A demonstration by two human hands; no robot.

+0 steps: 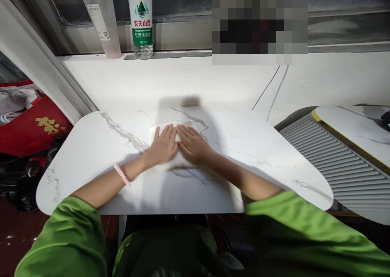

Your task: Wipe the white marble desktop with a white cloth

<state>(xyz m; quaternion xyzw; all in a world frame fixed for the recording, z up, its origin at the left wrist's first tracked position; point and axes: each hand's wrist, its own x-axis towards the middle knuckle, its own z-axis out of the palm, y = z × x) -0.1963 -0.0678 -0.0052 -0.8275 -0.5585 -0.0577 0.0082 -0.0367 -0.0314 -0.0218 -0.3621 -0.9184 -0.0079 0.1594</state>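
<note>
My left hand (163,145) lies flat with its fingers stretched out on a thin white square (179,161), a cloth or a paper towel; I cannot tell which. Beside it my right hand (192,143) presses flat on the same square, and the fingertips of both hands come close together. Its edges show around the hands, a little blurred. Under it is the white marble-patterned table (258,147). On my left wrist sits a pink beaded bracelet (122,175).
Along the back ledge stand a water bottle (141,29) with a green label and a translucent tall container (106,33). A red bag (33,126) is at left. A grey ribbed panel (329,167) and another tabletop (356,126) lie at right.
</note>
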